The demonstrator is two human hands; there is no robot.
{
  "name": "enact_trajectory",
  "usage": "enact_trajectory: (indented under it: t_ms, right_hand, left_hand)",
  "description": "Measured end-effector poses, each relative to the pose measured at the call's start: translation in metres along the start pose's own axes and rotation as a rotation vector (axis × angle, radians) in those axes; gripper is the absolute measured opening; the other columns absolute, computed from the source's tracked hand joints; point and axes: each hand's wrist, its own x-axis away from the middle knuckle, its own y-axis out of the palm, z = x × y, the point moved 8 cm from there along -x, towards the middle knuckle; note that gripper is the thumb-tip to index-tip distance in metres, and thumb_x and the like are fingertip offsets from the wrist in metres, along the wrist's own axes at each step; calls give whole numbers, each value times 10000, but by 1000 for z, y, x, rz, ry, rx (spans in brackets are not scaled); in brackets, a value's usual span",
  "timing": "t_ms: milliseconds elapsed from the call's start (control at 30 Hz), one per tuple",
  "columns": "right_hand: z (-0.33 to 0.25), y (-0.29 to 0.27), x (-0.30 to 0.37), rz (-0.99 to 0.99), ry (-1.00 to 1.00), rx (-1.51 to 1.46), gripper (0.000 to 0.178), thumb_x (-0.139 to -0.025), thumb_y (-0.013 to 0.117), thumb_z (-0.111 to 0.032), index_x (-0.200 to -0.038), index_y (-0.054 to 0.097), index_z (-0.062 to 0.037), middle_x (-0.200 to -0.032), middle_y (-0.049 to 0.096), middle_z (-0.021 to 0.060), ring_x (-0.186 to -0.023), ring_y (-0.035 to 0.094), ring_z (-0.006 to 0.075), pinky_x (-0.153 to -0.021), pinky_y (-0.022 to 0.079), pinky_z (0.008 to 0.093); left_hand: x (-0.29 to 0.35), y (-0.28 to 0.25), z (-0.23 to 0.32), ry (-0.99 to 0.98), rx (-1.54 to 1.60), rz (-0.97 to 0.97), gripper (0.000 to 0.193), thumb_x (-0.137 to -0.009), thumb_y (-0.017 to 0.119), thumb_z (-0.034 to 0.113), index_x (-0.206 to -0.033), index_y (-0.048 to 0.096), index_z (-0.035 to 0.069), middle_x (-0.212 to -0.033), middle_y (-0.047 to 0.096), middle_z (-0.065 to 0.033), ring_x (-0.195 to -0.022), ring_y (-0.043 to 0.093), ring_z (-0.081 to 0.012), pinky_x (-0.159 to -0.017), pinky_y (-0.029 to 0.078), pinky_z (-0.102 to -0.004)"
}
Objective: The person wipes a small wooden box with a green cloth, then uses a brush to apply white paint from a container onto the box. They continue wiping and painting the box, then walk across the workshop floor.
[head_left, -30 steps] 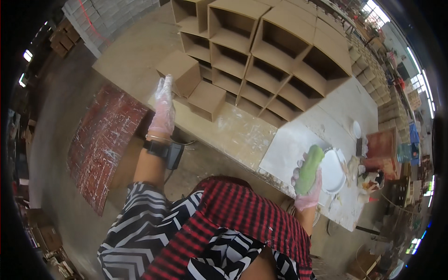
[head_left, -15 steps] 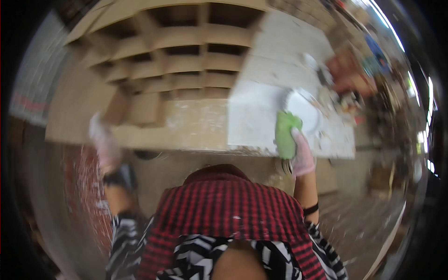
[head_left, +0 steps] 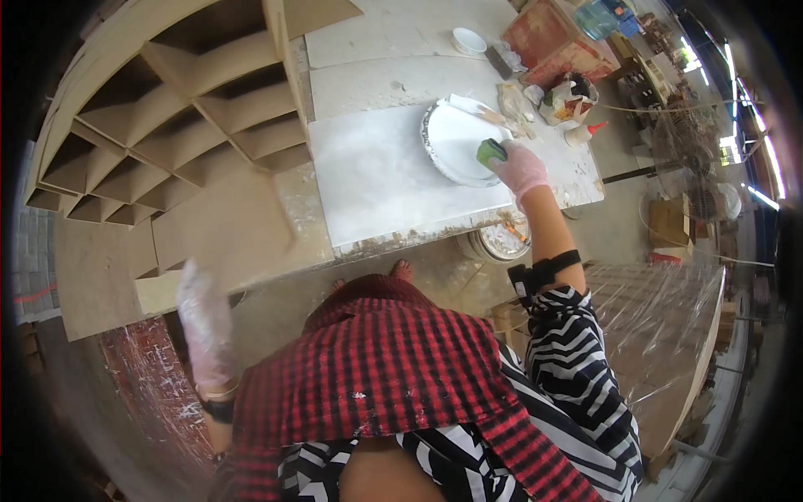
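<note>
Right of upper centre, the right hand (head_left: 522, 170)'s fingers are closed around a green sponge (head_left: 492, 153) over a white dish (head_left: 452, 149), where a light, even dab should serve best; the left hand (head_left: 205, 326), lower left, is too blurred to tell its fingers' state.

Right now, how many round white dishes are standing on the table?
2: a large dish beside the right hand, and a small dish farther back, left of the red box. The brown compartments may hide others.
</note>
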Motion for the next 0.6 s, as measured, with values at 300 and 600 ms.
enact_trajectory:
  t_ms: [300, 600]
  right_hand:
    - [-6, 40, -43, -77, -230, 173, 349, -791, 585, -351, -1052, 584, -119, -1039, 607, 96, -954, 578, 282, -813, 453, 372]
    - [34, 18, -57, -152, -217, -189, 351, -808, 560, -308, -1068, 580, -73, -967, 636, 112, -919, 598, 273, -789, 451, 348]
  left_hand:
    - [-24, 112, -150, -238, -46, -181, 339, -816, 512, 49, -1147, 526, -23, -1067, 581, -67, -998, 525, -152, -888, 390, -271]
    - [-36, 148, -202, -355, 21, -151, 301, -830, 490, 15, -1124, 547, -15, -1069, 578, -67, -997, 530, -157, -884, 403, -278]
